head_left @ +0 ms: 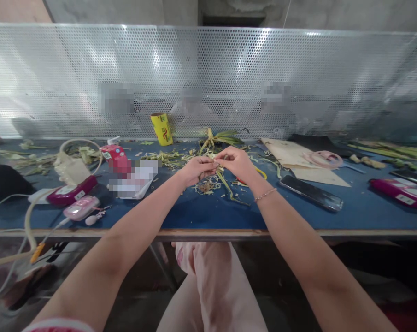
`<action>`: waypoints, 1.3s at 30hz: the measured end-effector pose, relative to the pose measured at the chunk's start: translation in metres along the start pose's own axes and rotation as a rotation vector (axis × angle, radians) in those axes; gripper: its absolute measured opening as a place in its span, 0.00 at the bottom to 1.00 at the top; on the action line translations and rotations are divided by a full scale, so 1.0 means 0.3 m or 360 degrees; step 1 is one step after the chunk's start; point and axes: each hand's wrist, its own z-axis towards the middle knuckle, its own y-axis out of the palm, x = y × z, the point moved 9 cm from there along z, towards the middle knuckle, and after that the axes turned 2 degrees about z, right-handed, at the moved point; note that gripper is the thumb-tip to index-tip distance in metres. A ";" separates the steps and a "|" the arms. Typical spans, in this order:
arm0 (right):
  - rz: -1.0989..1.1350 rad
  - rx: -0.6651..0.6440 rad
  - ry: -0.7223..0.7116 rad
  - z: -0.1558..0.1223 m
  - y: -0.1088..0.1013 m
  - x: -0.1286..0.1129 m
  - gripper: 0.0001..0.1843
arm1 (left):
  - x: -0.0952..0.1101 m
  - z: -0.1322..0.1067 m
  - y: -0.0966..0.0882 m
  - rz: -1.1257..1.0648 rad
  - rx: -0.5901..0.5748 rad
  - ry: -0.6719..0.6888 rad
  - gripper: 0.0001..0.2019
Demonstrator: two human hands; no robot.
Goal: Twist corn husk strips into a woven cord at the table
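Above the middle of the blue table, my left hand (198, 169) and my right hand (236, 162) meet fingertip to fingertip. Both are closed in a pinch. What they hold between them is too small to make out. A thin greenish plant strip (229, 188) runs from just below the fingertips toward the table's front; whether it is gripped I cannot tell. Beneath the hands lies a pile of pale curled plant shavings (207, 186). Right behind them is a bunch of split stalks and leaves (225, 137). A yellow curved handle (261, 172) shows beside my right wrist.
A yellow roll (161, 129) stands by the perforated metal screen (215, 64). At left are a red packet (116, 159), a purple device (72, 190) and a pink case (81, 208). Rightward lie a phone (310, 192), cardboard (291, 157), a tape roll (324, 159) and another purple device (402, 192).
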 end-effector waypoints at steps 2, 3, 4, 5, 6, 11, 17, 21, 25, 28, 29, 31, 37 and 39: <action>0.0194 -0.0049 0.0222 -0.004 0.011 0.041 0.11 | 0.003 -0.001 0.001 0.0033 0.0023 0.0031 0.09; 0.0294 -0.0079 0.0332 -0.008 0.020 0.062 0.12 | 0.002 -0.001 0.001 0.0045 0.0033 0.0032 0.08; 0.0386 -0.0107 0.0427 -0.012 0.029 0.080 0.13 | 0.001 -0.002 0.003 0.0052 0.0038 0.0029 0.08; 0.0469 -0.0133 0.0504 -0.017 0.039 0.094 0.13 | 0.001 -0.002 0.003 0.0056 0.0041 0.0026 0.08; 0.0540 -0.0156 0.0565 -0.021 0.049 0.104 0.13 | 0.002 -0.003 0.003 0.0057 0.0050 0.0029 0.07; 0.0714 -0.0187 0.0738 -0.033 0.070 0.123 0.10 | 0.021 -0.002 -0.036 -0.0036 0.0228 0.0081 0.04; 0.0620 -0.0514 0.0607 -0.052 0.126 0.093 0.13 | 0.011 0.008 -0.077 -0.0218 0.0325 0.0068 0.02; 0.0399 -0.0424 0.0514 -0.046 0.125 0.093 0.15 | 0.005 0.008 -0.091 -0.0249 0.0391 0.0056 0.01; 0.0476 -0.0276 0.0711 -0.053 0.120 0.116 0.16 | 0.006 0.006 -0.092 -0.0298 0.0421 0.0083 0.02; 0.0626 -0.0342 0.0872 -0.071 0.150 0.123 0.17 | 0.013 0.005 -0.096 -0.0350 0.0436 0.0130 0.02; 0.0670 -0.0359 0.0899 -0.075 0.159 0.123 0.17 | 0.014 0.004 -0.097 -0.0364 0.0434 0.0134 0.02; 0.0751 -0.0324 0.0915 -0.076 0.165 0.121 0.17 | 0.015 0.005 -0.095 -0.0386 0.0416 0.0120 0.01; 0.0961 -0.0174 0.0879 -0.068 0.172 0.118 0.16 | 0.006 0.005 -0.103 -0.0513 0.0439 0.0039 0.02; 0.1035 -0.0168 0.0849 -0.067 0.177 0.110 0.16 | 0.004 0.006 -0.103 -0.0553 0.0432 0.0029 0.03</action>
